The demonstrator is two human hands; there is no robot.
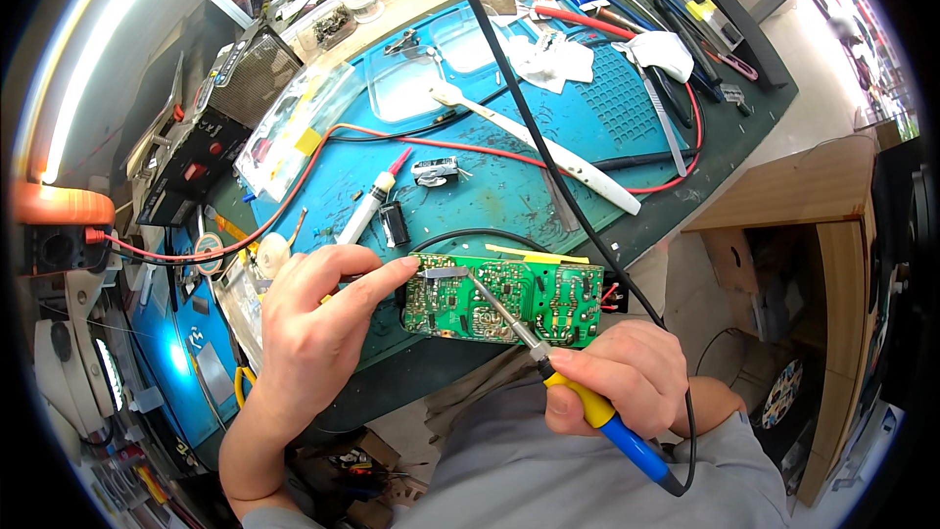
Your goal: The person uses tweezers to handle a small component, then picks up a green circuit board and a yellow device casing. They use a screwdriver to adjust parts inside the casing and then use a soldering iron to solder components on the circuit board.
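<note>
A long green circuit board [534,279] lies solder side up at the near edge of the mat. My right hand [632,377] grips a soldering iron [587,404] with a yellow and blue handle. Its metal tip reaches the left half of the board, close to the end of a thin flat grey metal piece [446,273]. At the board's upper left corner, my left hand [318,318] is closed in a pinch, with that piece running out from beside its fingertips. Its fingers partly hide what they hold, so the exact kind of tool is unclear.
The iron's black cord [529,118] crosses the view. Beyond the board on the blue mat lie a black capacitor [394,224], a syringe [367,208], a white brush [548,152] and a red test lead [460,145]. At left stands a black bench device [201,157].
</note>
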